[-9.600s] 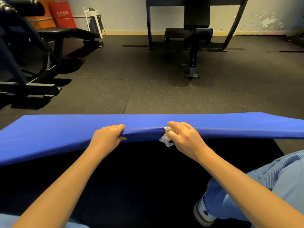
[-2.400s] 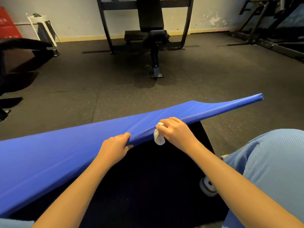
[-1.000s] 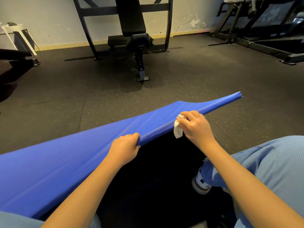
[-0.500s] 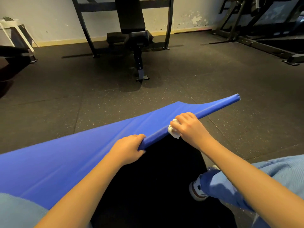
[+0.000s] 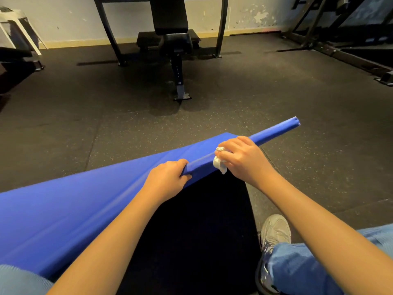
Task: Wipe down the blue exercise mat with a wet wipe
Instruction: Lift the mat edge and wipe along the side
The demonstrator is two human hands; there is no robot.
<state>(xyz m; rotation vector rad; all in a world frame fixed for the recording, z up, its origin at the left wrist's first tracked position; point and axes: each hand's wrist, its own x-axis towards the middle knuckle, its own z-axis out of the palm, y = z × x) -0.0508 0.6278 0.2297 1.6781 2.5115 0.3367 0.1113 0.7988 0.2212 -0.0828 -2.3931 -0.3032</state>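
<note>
The mat's (image 5: 63, 220) near edge is held up off the floor (image 5: 319, 167), clamped in the left hand (image 5: 168, 180). The wipe (image 5: 218, 165) is pinched against it by the right hand (image 5: 244, 160). It's probably best kept taut and wiped in long strokes toward the far-right corner.

A single wide-angle head-worn view looks forward and down, close above the left hand (image 5: 168, 180) and right hand (image 5: 244, 160), across the floor (image 5: 223, 116) to the far wall (image 5: 63, 20).
</note>
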